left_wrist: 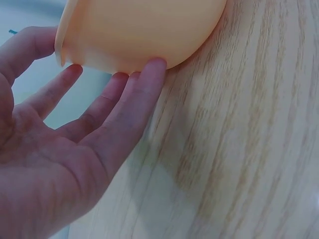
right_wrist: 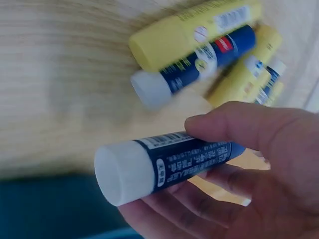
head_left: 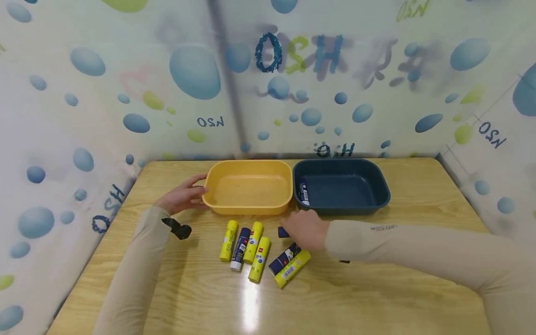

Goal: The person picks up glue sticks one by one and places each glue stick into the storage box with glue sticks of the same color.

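Note:
My right hand (head_left: 307, 229) holds a dark blue glue stick (right_wrist: 189, 162) with a white end, thumb on one side and fingers curled beneath, just in front of the blue bin (head_left: 343, 211). Only a short dark end of that stick shows in the head view. With loosely extended fingers, my left hand (head_left: 182, 197) touches the left wall of the yellow bin (head_left: 247, 211). Below the right hand, a blue glue stick (head_left: 284, 259) and a yellow glue stick (head_left: 292, 269) lie side by side. Another blue glue stick (head_left: 304, 191) lies inside the blue bin at its left wall.
Farther left lie three yellow glue sticks (head_left: 228, 240) and a blue one (head_left: 240, 249) on the wooden table (head_left: 377, 298). The two bins stand next to each other at the back, close to a patterned wall (head_left: 268, 107).

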`<state>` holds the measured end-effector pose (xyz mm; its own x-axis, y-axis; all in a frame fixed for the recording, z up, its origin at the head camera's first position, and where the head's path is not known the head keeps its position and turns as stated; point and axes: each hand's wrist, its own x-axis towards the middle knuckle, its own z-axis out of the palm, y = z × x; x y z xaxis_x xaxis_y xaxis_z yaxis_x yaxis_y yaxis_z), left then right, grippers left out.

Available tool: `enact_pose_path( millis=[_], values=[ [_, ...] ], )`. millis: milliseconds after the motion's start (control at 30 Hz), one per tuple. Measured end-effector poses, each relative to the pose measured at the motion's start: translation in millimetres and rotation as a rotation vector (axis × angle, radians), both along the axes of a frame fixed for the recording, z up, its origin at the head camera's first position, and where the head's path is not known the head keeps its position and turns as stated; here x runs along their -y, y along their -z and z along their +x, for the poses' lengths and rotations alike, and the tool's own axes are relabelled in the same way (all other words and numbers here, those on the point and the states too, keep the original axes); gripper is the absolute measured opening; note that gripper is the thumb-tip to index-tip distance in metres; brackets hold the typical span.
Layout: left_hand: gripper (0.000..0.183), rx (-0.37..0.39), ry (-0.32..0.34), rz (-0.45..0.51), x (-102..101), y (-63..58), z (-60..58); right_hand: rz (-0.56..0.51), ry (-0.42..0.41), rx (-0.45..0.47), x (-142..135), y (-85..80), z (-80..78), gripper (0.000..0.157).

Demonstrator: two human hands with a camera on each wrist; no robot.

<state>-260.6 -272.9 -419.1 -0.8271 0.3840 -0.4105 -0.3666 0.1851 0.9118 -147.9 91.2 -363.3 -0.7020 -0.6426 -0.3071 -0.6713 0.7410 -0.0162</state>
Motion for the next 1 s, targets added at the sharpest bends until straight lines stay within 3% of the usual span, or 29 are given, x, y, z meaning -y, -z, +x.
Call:
enact_pose_path(
  millis=[200, 433, 700, 1000],
  values=[
    [0.071, 0.005, -0.006, -0.004, 2, 0.2, -0.2, -0.076, -0.012, 0.019, -11, -24.9, -2.6, 0.018],
    [0.071, 0.013, -0.008, -0.001, 3, 0.0, 1.5, -0.078, -0.001, 0.034, -20, -42.4, -3.5, 0.021],
    [0.069, -0.004, -0.002, -0.001, 3, 1.0, 0.5, -0.091, 0.082, 0.08, -27, -53.2, -9.2, 0.037],
    [0.069, 0.0, -0.006, -0.013, 3, 3.8, -2.4, -0.097, 0.139, 0.051, -37, -58.5, -25.0, 0.024]
  ],
)
